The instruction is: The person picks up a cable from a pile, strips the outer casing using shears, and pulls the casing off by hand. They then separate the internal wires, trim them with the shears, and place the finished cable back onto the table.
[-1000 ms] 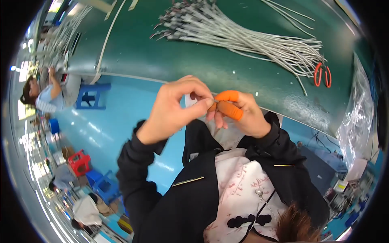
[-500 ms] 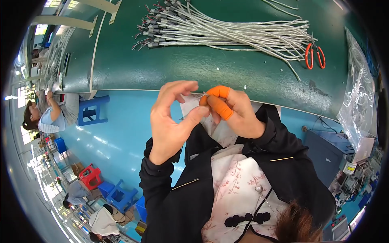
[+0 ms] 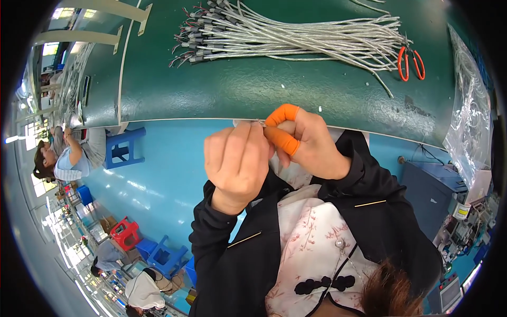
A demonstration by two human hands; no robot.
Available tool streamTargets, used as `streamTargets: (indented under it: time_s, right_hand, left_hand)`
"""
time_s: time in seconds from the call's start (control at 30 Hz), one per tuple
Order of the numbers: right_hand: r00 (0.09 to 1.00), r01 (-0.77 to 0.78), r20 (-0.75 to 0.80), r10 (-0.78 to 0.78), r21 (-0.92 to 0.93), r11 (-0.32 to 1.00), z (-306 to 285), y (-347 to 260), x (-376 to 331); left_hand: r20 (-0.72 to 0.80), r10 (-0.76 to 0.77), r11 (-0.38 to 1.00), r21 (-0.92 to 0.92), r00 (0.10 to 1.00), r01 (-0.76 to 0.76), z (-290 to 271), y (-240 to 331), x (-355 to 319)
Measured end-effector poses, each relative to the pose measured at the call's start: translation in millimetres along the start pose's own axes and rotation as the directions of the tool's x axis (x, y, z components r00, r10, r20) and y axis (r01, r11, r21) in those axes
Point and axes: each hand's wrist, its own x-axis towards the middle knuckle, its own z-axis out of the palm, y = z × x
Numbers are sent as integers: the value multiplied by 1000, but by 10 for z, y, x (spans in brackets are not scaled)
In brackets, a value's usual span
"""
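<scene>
My right hand [image 3: 317, 143] wears orange finger covers on thumb and index finger. It pinches a thin silvery wire [image 3: 263, 123], of which only a small bit shows. My left hand [image 3: 236, 161] has its back toward me, its fingers bent and pressed together, with the tips against the right hand's fingertips. Whatever lies between the left fingers is hidden. Both hands are held at the near edge of the green table [image 3: 174, 98]. Beyond them lies a bundle of silvery cables [image 3: 296, 39] with grey sleeves and thin loose wires at the left ends.
Red-handled cutters [image 3: 411, 64] lie at the cables' right ends. A clear plastic bag [image 3: 467, 113] hangs over the table's right side. A grey cabinet [image 3: 430, 190] stands below right. At left, a person [image 3: 68, 153] sits near a blue stool [image 3: 124, 148].
My left hand has turned over and closed, from spread fingers to fingers bunched against the right fingertips. The right hand keeps its pinch in nearly the same place.
</scene>
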Motion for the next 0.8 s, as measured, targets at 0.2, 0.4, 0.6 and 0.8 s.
streamTargets:
  time_s: [0.2,0.4,0.6,0.8]
  right_hand:
    - [991,130,10,-131,-230,964,-60,169,67]
    - [884,369,55,-464,-691,622,-43,221,114]
    - [781,605,466,-416,-731,315,-193,285,144]
    - [819,512,414,-398,-213,832,-304,225,138]
  left_hand:
    - [226,278,935,161,934,-317,-21,-54,40]
    - [445,88,993,32,891,-114,-137,-130,165]
    - [859,27,842,-296,511,452,-221,-417,295]
    - [950,80,179,-311,301,934,-185,-548,329]
